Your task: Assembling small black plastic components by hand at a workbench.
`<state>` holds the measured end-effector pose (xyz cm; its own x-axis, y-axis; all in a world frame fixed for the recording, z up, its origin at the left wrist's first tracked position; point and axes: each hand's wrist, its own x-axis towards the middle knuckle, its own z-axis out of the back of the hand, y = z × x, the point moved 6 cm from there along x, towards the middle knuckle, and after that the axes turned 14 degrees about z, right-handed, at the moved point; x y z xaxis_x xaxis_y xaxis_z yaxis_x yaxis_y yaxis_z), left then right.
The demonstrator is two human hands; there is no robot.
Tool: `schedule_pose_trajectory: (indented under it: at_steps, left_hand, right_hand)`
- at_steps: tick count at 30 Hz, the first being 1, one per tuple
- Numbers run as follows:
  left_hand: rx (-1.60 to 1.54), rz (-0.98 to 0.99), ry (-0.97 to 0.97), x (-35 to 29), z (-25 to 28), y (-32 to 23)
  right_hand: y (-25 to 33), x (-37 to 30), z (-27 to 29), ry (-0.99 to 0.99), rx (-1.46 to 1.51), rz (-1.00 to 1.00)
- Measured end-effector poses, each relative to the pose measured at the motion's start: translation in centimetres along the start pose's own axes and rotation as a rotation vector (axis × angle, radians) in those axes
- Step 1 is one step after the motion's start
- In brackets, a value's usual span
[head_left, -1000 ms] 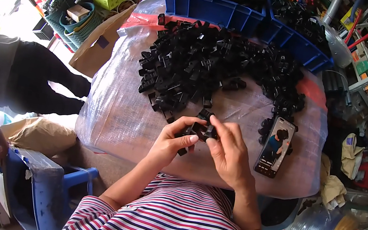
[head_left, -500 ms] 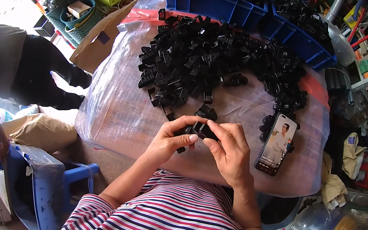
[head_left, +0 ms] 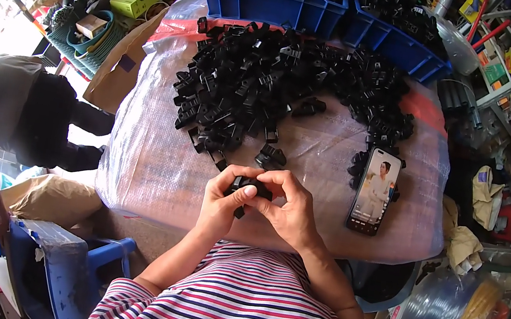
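The part [head_left: 259,188] is small, black and blocky, with a dull shine like plastic; fingers cover most of it, so its full shape cannot be told. It is held between the two hands, above the near side of the desk [head_left: 316,159], which has a pale, translucent woven sheet over it. A short dark end juts out below the left hand [head_left: 222,198], toward the wearer.

The left hand is curled narrow around the part, its thumb laid over the near side and its fingers bent behind. The right hand [head_left: 288,209] is nearly closed too, pinching the part's right end between thumb and fingers. The two hands almost meet at their fingertips.

Just beyond the fingertips lies a loose piece [head_left: 271,157], black as well. Farther ahead of both hands spreads a pile [head_left: 240,89] of similar black pieces, curving round to the right. Past the pile stand two blue bins [head_left: 270,8] [head_left: 395,50], filled with more black pieces. To the right of the right hand, a phone [head_left: 372,189] lies face up, its screen lit. Well left of the left hand, a co-worker [head_left: 9,98] in dark clothes bends beside a blue stool [head_left: 58,268].
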<state>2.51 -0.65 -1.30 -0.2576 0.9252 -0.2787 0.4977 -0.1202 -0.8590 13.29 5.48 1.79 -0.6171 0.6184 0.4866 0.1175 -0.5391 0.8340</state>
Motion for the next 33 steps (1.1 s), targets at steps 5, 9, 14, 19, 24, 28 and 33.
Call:
schedule_pose_trajectory:
  at_steps: [5,9,14,19,24,28,33]
  left_hand:
    - [-0.366,0.201,0.063,0.2,1.3,1.4]
    - [-0.864,0.278,0.306,1.1,2.6,1.4]
    - [-0.991,0.271,0.462,1.1,1.3,0.2]
    - [-1.056,0.302,0.528,1.0,1.7,1.0]
    - [-0.85,0.283,0.39,1.3,1.4,0.7]
    - [-0.607,0.211,0.28,1.3,0.6,0.0]
    - [-0.405,0.091,0.153,0.7,1.1,-0.7]
  right_hand:
    - [-0.2,2.0,1.7,0.183,0.048,-0.06]
    - [-1.1,5.8,5.0,0.172,-0.644,0.176]
    - [-2.3,5.2,1.2,0.321,-0.513,0.235]
    - [-2.8,4.6,2.4,0.183,-0.223,-0.068]
    - [-1.9,3.4,3.2,-0.184,0.394,-0.148]
    - [0.1,2.7,0.5,-0.188,0.513,-0.184]
    - [1.1,3.8,1.0,0.08,-0.07,0.035]
